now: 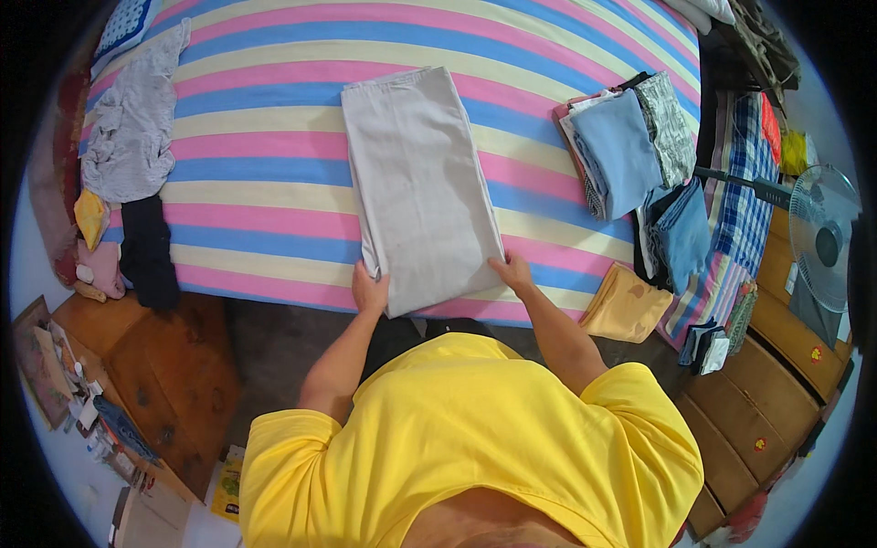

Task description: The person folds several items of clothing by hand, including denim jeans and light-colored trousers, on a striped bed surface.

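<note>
A light grey cloth [420,183], folded into a long rectangle, lies flat on the striped bed. Its layered folds show along the left side, but I cannot tell what kind of item it is. My left hand [370,290] grips its near left corner, fingers partly under the fabric. At the near right corner my right hand [513,273] pinches the edge between thumb and fingers. The cloth's near end reaches the bed's front edge, close to my body.
The striped bedsheet [265,146] spreads beneath. Folded clothes [617,151] are stacked at the right, with a folded orange cloth [626,304] by the edge. A crumpled grey garment [137,119] and black cloth [148,251] lie left. A fan [827,242] stands far right, a wooden cabinet [174,365] near left.
</note>
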Available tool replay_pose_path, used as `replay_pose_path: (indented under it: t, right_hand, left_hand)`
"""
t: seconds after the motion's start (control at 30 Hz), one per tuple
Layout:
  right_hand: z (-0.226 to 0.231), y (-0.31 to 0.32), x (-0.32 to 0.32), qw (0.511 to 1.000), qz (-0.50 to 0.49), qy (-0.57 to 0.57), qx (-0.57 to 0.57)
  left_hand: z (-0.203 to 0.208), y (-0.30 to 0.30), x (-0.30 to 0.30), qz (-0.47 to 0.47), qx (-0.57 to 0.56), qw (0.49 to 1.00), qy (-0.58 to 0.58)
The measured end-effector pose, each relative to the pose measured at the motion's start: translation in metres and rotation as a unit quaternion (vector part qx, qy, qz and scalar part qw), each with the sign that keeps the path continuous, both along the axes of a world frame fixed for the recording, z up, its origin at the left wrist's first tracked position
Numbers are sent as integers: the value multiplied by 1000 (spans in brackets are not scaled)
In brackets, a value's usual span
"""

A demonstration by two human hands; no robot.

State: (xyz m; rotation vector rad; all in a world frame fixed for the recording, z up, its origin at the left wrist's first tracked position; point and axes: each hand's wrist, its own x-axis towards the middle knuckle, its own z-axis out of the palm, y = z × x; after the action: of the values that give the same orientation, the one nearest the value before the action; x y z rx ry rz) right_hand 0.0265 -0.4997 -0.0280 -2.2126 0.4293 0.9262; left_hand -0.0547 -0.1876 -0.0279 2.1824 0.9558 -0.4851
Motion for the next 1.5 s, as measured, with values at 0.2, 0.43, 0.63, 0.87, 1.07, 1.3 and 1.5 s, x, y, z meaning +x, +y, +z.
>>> replay_pose_path:
  t: [0.2,0.43,0.63,0.87,1.07,1.3,1.5]
  right_hand:
    - [32,19,-24,956,-159,218,118]
    - [-29,-27,-137,948,-33,218,231]
    - [-3,13,-28,990,-14,-109,-88]
    - [32,124,150,950,-65,-298,68]
    - [32,180,121,915,248,-315,-55]
    - [3,157,160,931,-99,-352,-4]
    - [17,154,201,983,27,-169,-60]
  left_hand:
    - [-29,28,-64,191,-216,957,37]
    - [22,51,-89,38,-168,960,220]
    - [9,51,-95,12,94,991,97]
    - [22,34,74,21,-125,981,-146]
    - [27,-1,183,60,-320,938,-117]
    - [-28,-4,200,38,-288,953,-85]
    - [-11,-8,195,57,-347,932,-81]
